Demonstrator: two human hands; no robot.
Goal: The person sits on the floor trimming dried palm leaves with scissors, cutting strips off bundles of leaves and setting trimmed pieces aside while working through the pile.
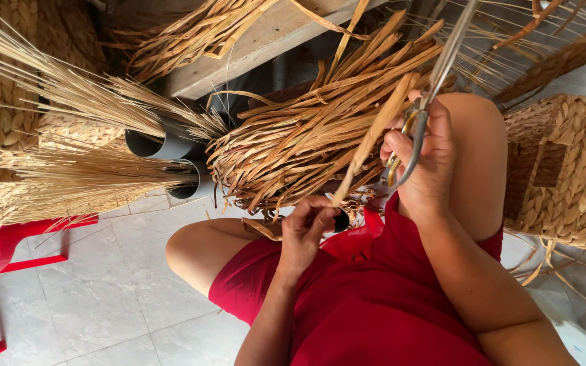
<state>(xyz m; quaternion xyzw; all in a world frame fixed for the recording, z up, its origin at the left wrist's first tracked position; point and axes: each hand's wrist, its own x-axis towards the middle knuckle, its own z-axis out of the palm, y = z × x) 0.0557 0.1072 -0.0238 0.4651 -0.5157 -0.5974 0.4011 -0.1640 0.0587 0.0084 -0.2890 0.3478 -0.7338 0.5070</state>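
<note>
the left hand pinches the lower end of a dried strip, fingers closed round it just above the lap. the strip runs up and right, tilted, to the right hand. that hand is curled shut on scissors, whose blades point up past the strip's top. a bundle of dried leaves lies behind the hands, beside two grey pipes holding straw. a woven basket stands at the right.
</note>
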